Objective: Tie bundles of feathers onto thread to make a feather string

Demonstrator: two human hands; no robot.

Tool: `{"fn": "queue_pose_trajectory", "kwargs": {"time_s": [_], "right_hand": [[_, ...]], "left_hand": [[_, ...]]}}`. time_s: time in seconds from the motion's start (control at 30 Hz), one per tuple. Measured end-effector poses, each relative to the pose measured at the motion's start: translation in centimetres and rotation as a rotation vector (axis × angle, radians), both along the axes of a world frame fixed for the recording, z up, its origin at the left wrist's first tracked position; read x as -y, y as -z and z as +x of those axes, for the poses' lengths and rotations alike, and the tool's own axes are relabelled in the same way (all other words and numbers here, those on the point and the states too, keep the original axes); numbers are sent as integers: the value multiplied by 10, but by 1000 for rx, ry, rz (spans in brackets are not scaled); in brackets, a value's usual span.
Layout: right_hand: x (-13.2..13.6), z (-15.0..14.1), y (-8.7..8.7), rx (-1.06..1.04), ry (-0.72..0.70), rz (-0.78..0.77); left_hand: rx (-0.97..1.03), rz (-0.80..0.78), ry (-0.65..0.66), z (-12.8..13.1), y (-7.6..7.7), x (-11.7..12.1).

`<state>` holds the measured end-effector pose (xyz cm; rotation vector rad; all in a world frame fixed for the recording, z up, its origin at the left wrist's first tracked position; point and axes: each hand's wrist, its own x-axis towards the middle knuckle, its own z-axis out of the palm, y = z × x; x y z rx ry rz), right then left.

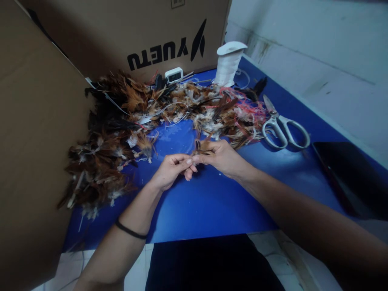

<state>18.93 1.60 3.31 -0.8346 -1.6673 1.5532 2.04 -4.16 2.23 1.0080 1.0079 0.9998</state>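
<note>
Feathers point(205, 146) pinched in right hand point(223, 157); left hand point(171, 171) curled against it, contents unclear.

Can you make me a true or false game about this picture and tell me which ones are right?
1. The right hand holds small brown feathers. True.
2. The scissors are in the left hand. False: they lie to the right of both hands.
3. The black band is on the right arm. False: it is on the left arm.
4. The big black letters on the cardboard look upside down. True.
5. The table is yellow. False: it is blue.
</note>
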Motion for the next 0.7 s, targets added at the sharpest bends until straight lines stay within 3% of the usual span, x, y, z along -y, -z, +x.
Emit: {"fn": "queue_pose_trajectory", "kwargs": {"time_s": [0.17,0.37,0.6,0.7], "right_hand": [[1,0,-1,2,19,48],[0,-1,-3,-38,-25,-109],[-11,3,5,91,41,1],[-23,13,8,166,233,158]], "left_hand": [[-15,24,-19,1,3,0],[-64,211,-164,1,12,-2],[-175,334,-361,-1,10,-4],[-219,373,-411,-2,7,-4]]}}
